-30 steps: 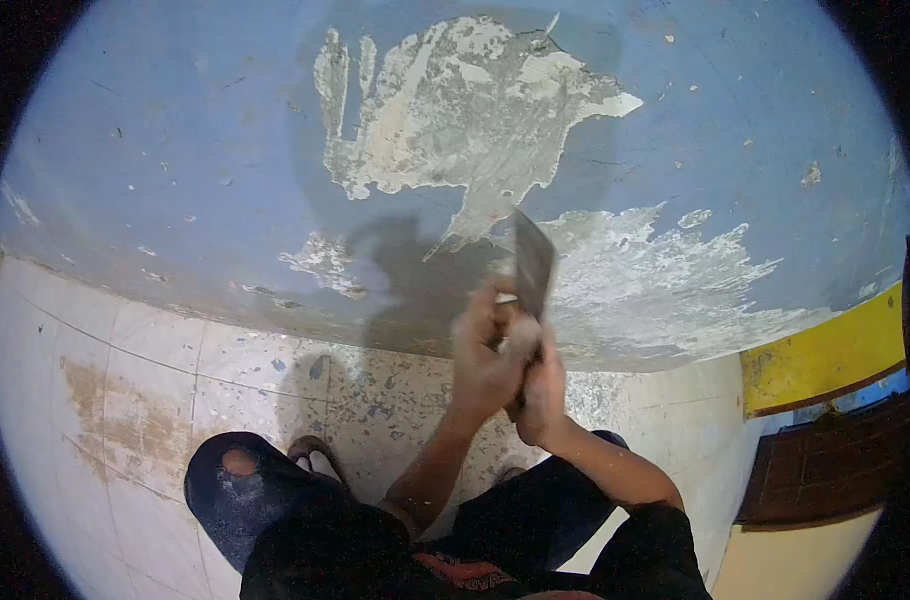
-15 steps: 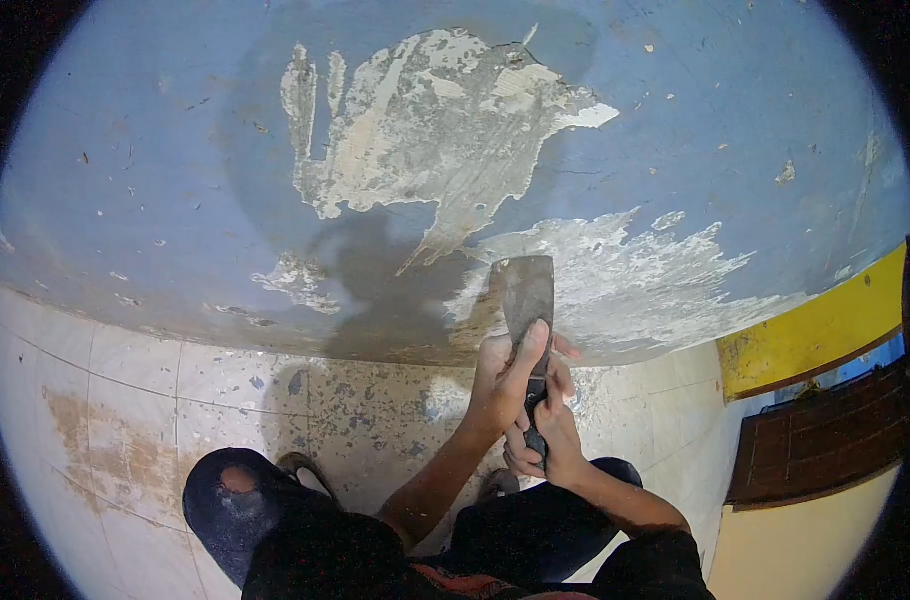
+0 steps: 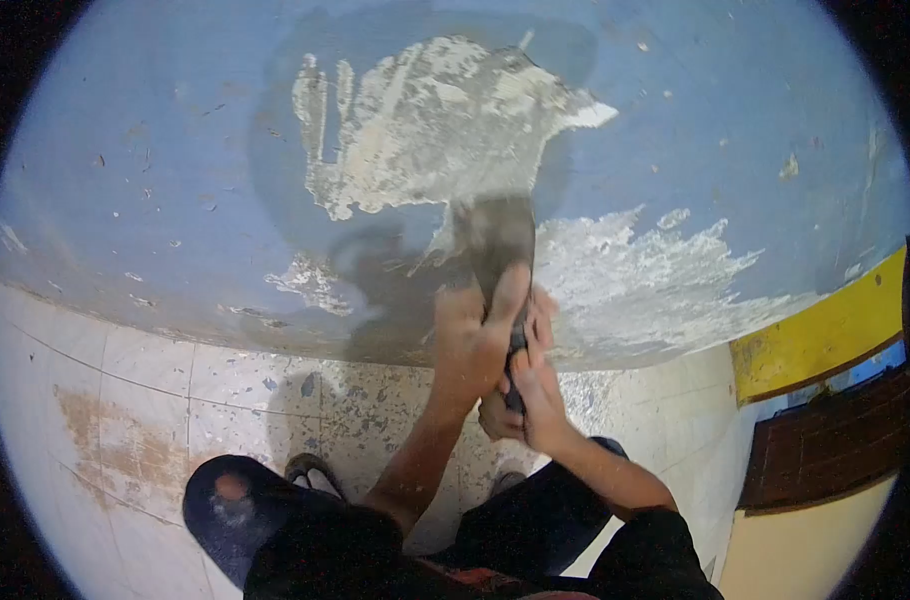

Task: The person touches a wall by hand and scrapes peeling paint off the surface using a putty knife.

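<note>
Both hands are on one scraper (image 3: pixel 503 235), a wide flat metal blade with a dark handle, blurred by motion. My left hand (image 3: pixel 475 335) grips it near the base of the blade, thumb lying along the metal. Lower down, my right hand (image 3: pixel 533 395) is wrapped round the handle. The blade points up at the blue wall (image 3: pixel 205 190), its edge over the lower tip of a large bare patch (image 3: pixel 425 130). Whether the edge touches the wall cannot be made out. Another bare patch (image 3: pixel 645 275) spreads to the right.
Paint flakes lie on the tiled floor (image 3: pixel 255 430) along the wall's foot. My knees and sandalled feet are below. At the right are a yellow band (image 3: pixel 815 325) and a dark brown panel (image 3: pixel 825 440). A shadow falls on the wall left of my hands.
Since half a second ago, both hands and the scraper have moved up and slightly left, taking the blade higher on the wall. Earlier the blade was turned more edge-on. The view has shifted slightly.
</note>
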Tool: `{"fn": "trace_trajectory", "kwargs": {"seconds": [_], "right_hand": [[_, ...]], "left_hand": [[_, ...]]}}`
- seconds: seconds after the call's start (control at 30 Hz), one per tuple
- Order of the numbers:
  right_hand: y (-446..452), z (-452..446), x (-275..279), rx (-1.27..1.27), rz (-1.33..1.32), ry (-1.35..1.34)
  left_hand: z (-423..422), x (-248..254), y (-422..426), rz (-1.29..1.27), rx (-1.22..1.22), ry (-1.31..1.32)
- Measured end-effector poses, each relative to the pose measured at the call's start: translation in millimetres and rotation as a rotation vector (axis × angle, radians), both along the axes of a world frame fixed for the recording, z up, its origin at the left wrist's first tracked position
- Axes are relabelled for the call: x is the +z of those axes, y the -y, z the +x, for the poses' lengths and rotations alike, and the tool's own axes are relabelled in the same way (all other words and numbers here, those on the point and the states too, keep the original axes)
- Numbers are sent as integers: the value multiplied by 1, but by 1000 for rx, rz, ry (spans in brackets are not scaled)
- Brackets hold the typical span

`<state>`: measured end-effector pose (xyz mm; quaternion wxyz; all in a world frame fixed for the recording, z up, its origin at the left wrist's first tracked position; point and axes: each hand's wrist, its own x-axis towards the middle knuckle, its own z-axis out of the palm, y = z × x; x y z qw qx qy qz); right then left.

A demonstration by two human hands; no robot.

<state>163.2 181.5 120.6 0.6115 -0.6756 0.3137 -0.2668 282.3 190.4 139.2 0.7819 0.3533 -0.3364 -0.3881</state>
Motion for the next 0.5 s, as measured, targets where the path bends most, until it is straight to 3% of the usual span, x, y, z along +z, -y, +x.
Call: {"fn": "trace_trajectory", "kwargs": {"seconds": [0.03,0.07,0.2,0.37,0.43,0.5], "right_hand": [[3,2,16,220,352,87],[-3,17,31,100,476,39],[-6,12,33,291,313,163],[0,-24,22,89,285,125],[4,-48,18,171,682,137],[0,-61,12,170,758,153]], "left_hand": [[6,14,-2,-14,45,-35],[10,20,-5,-15,41,-28],[7,24,-10,-83,-4,-166],[-30,-6,0,14,-93,-39],[-50,-29,4,-80,-163,-135],[-62,-35,1,-176,-234,-220]]}}
